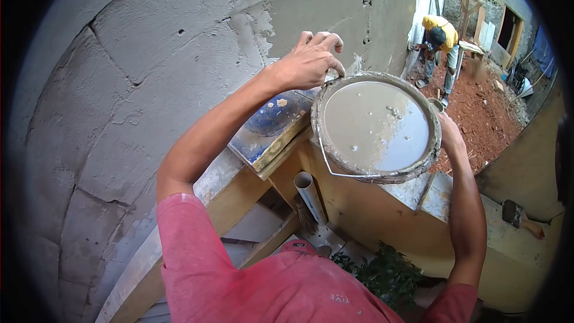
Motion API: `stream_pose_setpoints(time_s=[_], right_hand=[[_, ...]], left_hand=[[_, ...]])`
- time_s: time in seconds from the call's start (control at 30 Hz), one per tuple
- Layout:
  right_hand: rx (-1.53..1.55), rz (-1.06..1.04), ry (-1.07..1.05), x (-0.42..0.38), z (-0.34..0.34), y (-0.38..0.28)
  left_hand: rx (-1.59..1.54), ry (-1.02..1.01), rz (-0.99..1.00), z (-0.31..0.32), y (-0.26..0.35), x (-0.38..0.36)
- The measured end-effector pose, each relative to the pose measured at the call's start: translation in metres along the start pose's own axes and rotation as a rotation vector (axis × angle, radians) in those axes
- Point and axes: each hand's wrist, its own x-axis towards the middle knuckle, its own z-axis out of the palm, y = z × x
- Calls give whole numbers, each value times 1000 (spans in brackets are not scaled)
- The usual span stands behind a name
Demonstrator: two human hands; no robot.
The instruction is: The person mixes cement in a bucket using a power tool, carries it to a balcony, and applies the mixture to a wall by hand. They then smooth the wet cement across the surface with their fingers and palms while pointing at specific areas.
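Observation:
A round bucket (320,137) with a mortar-crusted rim stands on the wall ledge, filled nearly to the brim with wet grey cement slurry (365,119). Its thin wire handle (347,174) hangs down on the near side. My left hand (310,61) is over the bucket's far left edge, thumb at the rim, the other fingers bent, apart and raised in the air. On the opposite side, my right hand (450,134) grips the bucket's side, its fingertips partly hidden. Close beyond that hand is a small round cup-like thing (436,105), only partly visible.
Left of the bucket lies a blue-stained wooden-edged board (260,131). Below are a pipe (308,191) and a leafy plant (382,272). A hammer-like tool (514,214) rests on the right ledge. Beyond, a person in yellow (441,33) bends over red soil (478,113). Plastered wall (149,84) rises at left.

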Motion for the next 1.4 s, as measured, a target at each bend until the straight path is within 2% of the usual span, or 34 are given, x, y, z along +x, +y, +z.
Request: stream_pose_setpoints(time_s=[0.1,0.13,0.17,0.2,0.27,0.33,0.37,0.4,0.43,0.47,0.53,0.57,0.63,0.73,0.8,1.03,1.13,1.17,1.23,1.3,1.37,1.4], right_hand=[[13,41,-74,2,-2,0],[-59,-32,-39,0,-8,-6],[42,26,-65,-5,-15,-18],[-14,32,-90,-5,-18,-20],[67,-59,-30,-4,-4,3],[31,-6,-105,-2,-2,6],[75,-16,-26,-4,0,6],[120,-24,52,-5,3,7],[76,70,-9,-2,7,14],[152,18,50,-5,11,18],[497,-12,53,0,28,35],[280,-78,121,-4,27,34],[316,-94,134,-7,25,28],[338,-73,74,-5,17,25],[256,-28,86,-6,21,33],[287,-1,78,-7,11,18],[209,-10,33,-5,2,5],[228,-29,54,-7,-4,-8],[246,-46,74,-7,-7,-11],[237,36,-138,-3,-7,-2],[185,57,-147,-5,-11,-6],[137,77,-159,-6,-13,-8]], left_hand=[[86,112,3,-9,-5,-10],[114,102,-28,-15,-6,-22],[69,167,-80,-21,-6,-34],[20,240,-126,-26,-5,-44],[60,255,-180,-39,1,-79],[113,194,-465,-55,15,-115],[119,187,-474,-55,16,-133],[186,123,-593,-50,16,-152],[253,57,-706,-46,13,-164],[257,48,-709,-43,8,-170],[454,-141,-758,-38,-4,-179],[454,-147,-765,-33,-13,-182],[587,-194,-666,-24,-31,-176],[631,-314,-652,-18,-44,-159],[646,-316,-651,-14,-50,-151],[772,-424,-634,2,-55,-145],[676,-466,-539,0,-55,-140],[674,-468,-536,-3,-54,-139],[640,-266,-561,-12,-49,-135],[669,-264,-552,-8,-58,-142],[700,-255,-540,-2,-64,-143],[690,-314,-533,-3,-60,-140]])
